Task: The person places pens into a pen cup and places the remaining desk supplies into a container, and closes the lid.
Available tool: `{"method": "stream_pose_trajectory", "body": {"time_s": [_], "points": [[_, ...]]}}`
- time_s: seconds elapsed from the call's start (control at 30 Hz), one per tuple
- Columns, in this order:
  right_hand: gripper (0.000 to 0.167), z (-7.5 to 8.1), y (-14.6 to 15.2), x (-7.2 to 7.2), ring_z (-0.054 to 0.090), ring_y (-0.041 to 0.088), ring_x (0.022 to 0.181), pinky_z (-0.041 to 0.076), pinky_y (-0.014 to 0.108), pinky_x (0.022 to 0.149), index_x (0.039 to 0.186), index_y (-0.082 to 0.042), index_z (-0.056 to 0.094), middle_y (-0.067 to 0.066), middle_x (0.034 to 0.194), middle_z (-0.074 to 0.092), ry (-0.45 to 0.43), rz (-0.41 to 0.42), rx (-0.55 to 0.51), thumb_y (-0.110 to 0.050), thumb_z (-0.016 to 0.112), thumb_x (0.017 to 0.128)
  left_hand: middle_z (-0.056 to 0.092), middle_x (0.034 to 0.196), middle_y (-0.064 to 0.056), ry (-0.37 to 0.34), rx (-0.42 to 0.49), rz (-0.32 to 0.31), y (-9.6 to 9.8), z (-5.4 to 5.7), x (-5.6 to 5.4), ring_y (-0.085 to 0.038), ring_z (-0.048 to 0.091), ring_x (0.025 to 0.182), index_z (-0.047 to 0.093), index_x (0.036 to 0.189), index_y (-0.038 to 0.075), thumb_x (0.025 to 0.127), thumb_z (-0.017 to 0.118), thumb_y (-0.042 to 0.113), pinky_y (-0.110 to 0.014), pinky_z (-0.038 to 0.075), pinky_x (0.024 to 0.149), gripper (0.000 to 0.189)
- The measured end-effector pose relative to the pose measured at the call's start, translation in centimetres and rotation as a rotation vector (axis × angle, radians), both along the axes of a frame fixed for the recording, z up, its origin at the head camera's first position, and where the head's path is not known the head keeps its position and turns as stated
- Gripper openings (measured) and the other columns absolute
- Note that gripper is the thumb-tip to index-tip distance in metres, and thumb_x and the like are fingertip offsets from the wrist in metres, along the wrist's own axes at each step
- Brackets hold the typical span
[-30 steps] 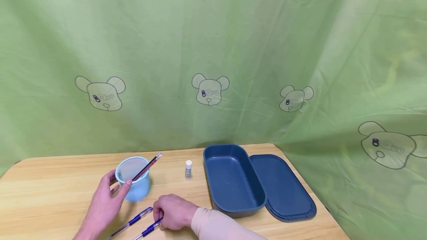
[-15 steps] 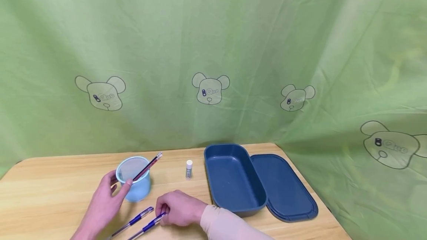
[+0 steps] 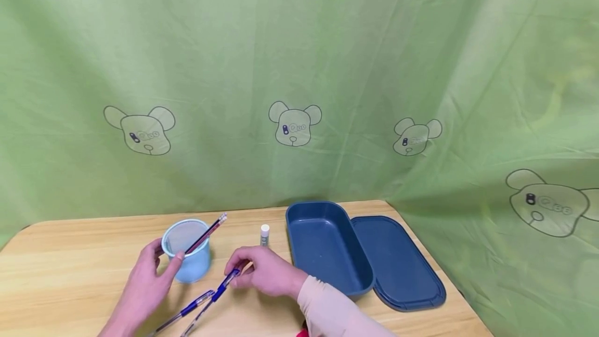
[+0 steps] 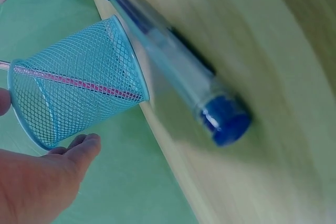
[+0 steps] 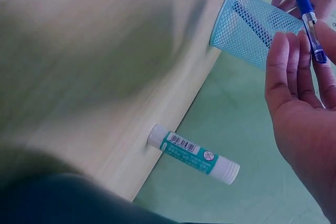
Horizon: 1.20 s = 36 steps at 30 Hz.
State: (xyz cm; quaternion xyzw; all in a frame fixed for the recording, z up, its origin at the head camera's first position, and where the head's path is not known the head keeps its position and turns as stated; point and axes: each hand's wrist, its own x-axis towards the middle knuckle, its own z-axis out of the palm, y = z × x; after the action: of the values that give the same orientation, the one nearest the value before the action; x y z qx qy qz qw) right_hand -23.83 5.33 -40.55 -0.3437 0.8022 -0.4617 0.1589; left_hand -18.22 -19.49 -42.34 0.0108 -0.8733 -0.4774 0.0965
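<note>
My left hand (image 3: 147, 280) holds a light blue mesh pen cup (image 3: 195, 268) upright on the table, thumb at the near rim and fingers around its left side. Pencils (image 3: 206, 235) with white ends lean out of the cup toward the right. Between thumb and fingers of my right hand (image 3: 269, 273), a clear pen with a blue grip (image 3: 219, 291) is pinched near one end, tilted with that end raised. A second pen (image 3: 183, 313) of the same kind lies on the table to its left; its blue end (image 4: 226, 121) looms close in the left wrist view.
A glue stick (image 5: 194, 153) with a white cap stands behind my right hand. Right of it are a dark blue box (image 3: 323, 251) and its flat lid (image 3: 398, 264). Part of something red (image 3: 303, 333) shows below my right sleeve. A green curtain (image 3: 224, 170) hangs behind the table.
My right hand has moved up and slightly right, raising the end of the pen it pinches. It now covers the glue stick's lower part. My left hand and the cup stay put.
</note>
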Motion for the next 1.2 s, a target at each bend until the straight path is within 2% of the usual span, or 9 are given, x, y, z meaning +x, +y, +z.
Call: {"method": "stream_pose_trajectory", "body": {"time_s": [0.1,0.33,0.57,0.73,0.87,1.0,1.2], "points": [[0.019,0.11,0.20,-0.12,0.061,0.006,0.081,0.053,0.022,0.076,0.095,-0.010,0.070,-0.008,0.085,0.064,-0.036,-0.012,-0.040,0.001,0.076,0.082,0.032,0.141,-0.040,-0.005,0.001,-0.006,-0.02,0.03,0.03,-0.053,0.031,0.132,0.021,0.143,-0.018,0.102,0.054,0.038,-0.064,0.027,0.108,0.077],[0.016,0.36,0.58,-0.39,0.060,0.008,0.087,0.049,0.028,0.084,0.097,-0.012,0.072,-0.010,0.087,0.065,0.003,-0.063,-0.058,-0.004,0.076,0.084,0.031,0.142,-0.039,-0.027,-0.021,0.004,0.14,0.12,0.02,-0.054,0.030,0.131,0.020,0.144,-0.017,0.102,0.052,0.039,-0.067,0.025,0.108,0.077],[0.022,0.44,0.59,-0.36,0.062,0.008,0.090,0.049,0.030,0.087,0.107,-0.012,0.072,-0.007,0.091,0.067,0.001,-0.134,-0.096,-0.005,0.073,0.086,0.029,0.143,-0.040,-0.033,-0.053,0.003,0.09,0.02,0.09,-0.056,0.027,0.132,0.019,0.145,-0.017,0.102,0.050,0.040,-0.070,0.024,0.106,0.078],[0.023,0.50,0.39,-0.29,0.063,0.012,0.087,0.051,0.029,0.083,0.103,-0.007,0.067,-0.001,0.092,0.067,-0.059,-0.201,-0.168,0.000,0.075,0.083,0.028,0.143,-0.039,-0.020,-0.110,0.003,-0.14,-0.11,0.03,-0.056,0.028,0.131,0.021,0.146,-0.016,0.103,0.048,0.044,-0.073,0.025,0.102,0.078],[0.023,0.36,0.53,-0.35,0.063,0.017,0.088,0.052,0.027,0.080,0.102,-0.004,0.065,0.001,0.093,0.067,-0.106,-0.224,-0.215,0.002,0.075,0.082,0.030,0.143,-0.038,-0.019,-0.101,0.008,-0.04,-0.11,0.02,-0.055,0.030,0.131,0.022,0.146,-0.015,0.102,0.049,0.044,-0.072,0.026,0.103,0.078],[0.021,0.27,0.73,-0.52,0.064,0.019,0.090,0.053,0.023,0.079,0.101,-0.003,0.065,0.002,0.094,0.067,-0.094,-0.233,-0.249,0.003,0.074,0.083,0.032,0.142,-0.037,-0.019,-0.095,0.014,0.06,-0.07,-0.02,-0.054,0.033,0.129,0.022,0.146,-0.014,0.102,0.049,0.044,-0.070,0.028,0.103,0.077],[0.018,0.60,0.91,-0.87,0.065,0.026,0.094,0.055,0.025,0.080,0.101,0.003,0.065,0.007,0.096,0.067,-0.122,-0.234,-0.372,0.006,0.072,0.084,0.032,0.142,-0.038,-0.022,-0.076,0.015,0.09,-0.11,0.00,-0.054,0.034,0.129,0.021,0.146,-0.015,0.103,0.049,0.042,-0.066,0.030,0.105,0.077]]}}
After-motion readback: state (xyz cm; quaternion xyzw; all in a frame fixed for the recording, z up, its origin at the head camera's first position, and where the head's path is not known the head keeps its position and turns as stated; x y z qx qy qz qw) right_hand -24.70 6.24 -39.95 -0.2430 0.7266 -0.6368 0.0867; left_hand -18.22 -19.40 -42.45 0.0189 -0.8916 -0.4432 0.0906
